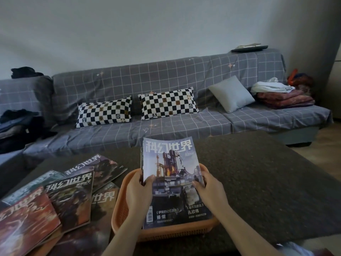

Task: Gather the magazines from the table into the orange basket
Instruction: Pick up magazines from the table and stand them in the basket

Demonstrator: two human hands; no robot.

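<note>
Orange basket [127,226] sits on the dark table [258,182], near edge, right in front of the person. Blue-grey magazine [171,174] held over it by both hands: left hand [139,191] pinches the left edge, thumb on the cover, fingers behind; right hand [208,189] grips the right edge the same way. Magazine's long axis runs away from the person, far end tilted up and curling, near end already low inside the basket near the front rim. It looks like a small stack rather than one issue, extra spines show at the left edge, can't count. Grip sits about mid-length, so the basket lies straight below and the free top half overhangs the far rim. Judgement: lowering the far end flat is what's left for this one. Loose magazines [73,191] remain spread and overlapping on the table just left of the basket, left hand is nearer to them. Beyond: grey checked sofa [166,76], two checkerboard pillows [105,113].
</note>
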